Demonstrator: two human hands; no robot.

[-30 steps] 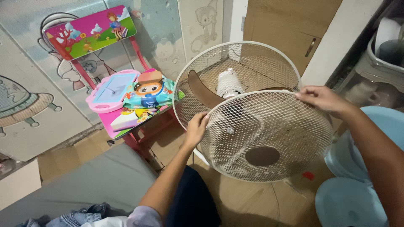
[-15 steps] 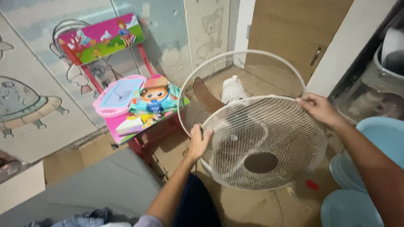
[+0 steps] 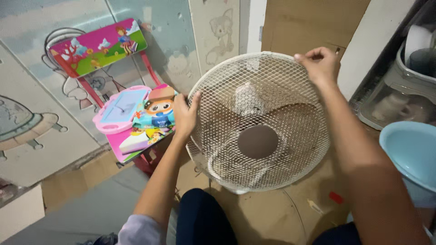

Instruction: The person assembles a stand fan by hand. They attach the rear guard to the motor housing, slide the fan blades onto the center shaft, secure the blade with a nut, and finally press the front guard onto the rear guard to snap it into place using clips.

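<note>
Both hands, left and right, grip the mesh fan guard, veiling the blades.

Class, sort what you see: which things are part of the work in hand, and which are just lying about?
In hand: front grille, rear grille, fan blades, left hand, right hand.
Lying about: child's chair, toy board, blue basin.

Dim, warm indoor light, source unseen. Soft shadows under fan grille and chair. No glare. Slight motion blur and grain throughout; right forearm near lens soft. Wide-angle bending at edges.
</note>
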